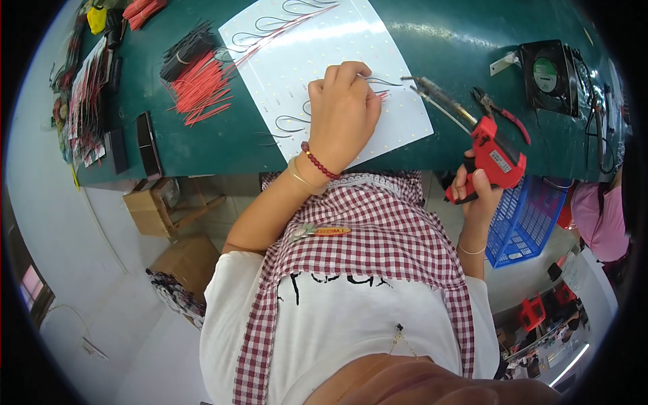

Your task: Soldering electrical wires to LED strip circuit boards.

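My left hand (pixel 343 111) lies over a white circuit board panel (pixel 290 88) dotted with small yellowish pads, its fingers curled in a pinch. Short ends of thin red and black wires (pixel 383 82) stick out to the right of the fingertips; the pinch itself is hidden. Black wire loops (pixel 291 123) show left of the wrist, and a row of red wires with black loops (pixel 283 30) lies along the board's far edge. My right hand (pixel 472 185) is closed around the handle of a red soldering gun (pixel 498 155), its metal tip pointing far left, near the board's right edge.
A bundle of red wires (pixel 201 88) and a black bundle (pixel 187 52) lie left of the board on the green table (pixel 432 148). Red-handled cutters (pixel 503 115) and a black fan (pixel 548 77) stand right. A blue plastic basket (pixel 520 223) sits below the table edge.
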The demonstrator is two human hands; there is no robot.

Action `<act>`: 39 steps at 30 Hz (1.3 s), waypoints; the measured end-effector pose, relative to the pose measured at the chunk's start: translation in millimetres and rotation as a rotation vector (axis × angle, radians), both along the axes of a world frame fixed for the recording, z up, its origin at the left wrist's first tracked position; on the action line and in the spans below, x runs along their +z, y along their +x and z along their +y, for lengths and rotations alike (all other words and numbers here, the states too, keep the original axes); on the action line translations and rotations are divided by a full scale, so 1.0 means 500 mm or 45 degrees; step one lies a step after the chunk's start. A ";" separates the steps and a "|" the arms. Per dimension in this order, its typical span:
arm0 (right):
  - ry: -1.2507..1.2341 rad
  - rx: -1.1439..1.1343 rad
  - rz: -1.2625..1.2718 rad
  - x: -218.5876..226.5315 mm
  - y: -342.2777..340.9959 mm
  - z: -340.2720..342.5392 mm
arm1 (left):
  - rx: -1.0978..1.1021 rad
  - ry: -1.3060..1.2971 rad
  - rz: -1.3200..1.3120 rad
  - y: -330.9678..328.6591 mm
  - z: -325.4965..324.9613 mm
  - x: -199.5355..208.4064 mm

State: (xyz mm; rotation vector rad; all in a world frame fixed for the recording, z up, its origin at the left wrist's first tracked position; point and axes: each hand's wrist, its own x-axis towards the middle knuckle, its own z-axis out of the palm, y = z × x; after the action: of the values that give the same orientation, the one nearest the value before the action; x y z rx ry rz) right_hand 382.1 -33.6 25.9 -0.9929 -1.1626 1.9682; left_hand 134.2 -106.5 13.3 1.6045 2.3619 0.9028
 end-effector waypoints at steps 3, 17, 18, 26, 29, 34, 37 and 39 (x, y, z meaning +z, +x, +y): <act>-0.038 0.005 -0.011 -0.021 0.014 -0.030 | 0.026 0.026 -0.001 0.001 0.002 -0.020; 0.127 0.180 -0.178 -0.058 0.024 -0.054 | 0.076 0.023 0.111 0.006 0.018 -0.030; 0.169 0.228 -0.202 -0.058 0.029 -0.056 | 0.073 0.020 0.114 0.006 0.019 -0.030; 0.109 0.091 -0.149 -0.047 0.021 -0.063 | 0.041 -0.053 0.112 0.003 0.019 -0.019; 0.110 0.122 -0.199 -0.050 0.018 -0.065 | 0.042 -0.045 0.097 0.001 0.021 -0.020; 0.101 0.130 -0.164 -0.047 0.014 -0.064 | 0.032 -0.057 0.085 0.000 0.023 -0.019; 0.092 0.131 -0.205 -0.047 0.018 -0.069 | 0.050 -0.032 0.114 -0.001 0.024 -0.020; 0.078 0.034 -0.164 -0.044 0.018 -0.069 | 0.048 -0.035 0.125 -0.001 0.025 -0.020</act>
State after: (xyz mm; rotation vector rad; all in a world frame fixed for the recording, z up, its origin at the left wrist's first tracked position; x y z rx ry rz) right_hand 391.2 -68.2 4.0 -1.0899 -1.3051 1.9008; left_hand 133.8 -94.2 3.5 1.6351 2.4670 0.8119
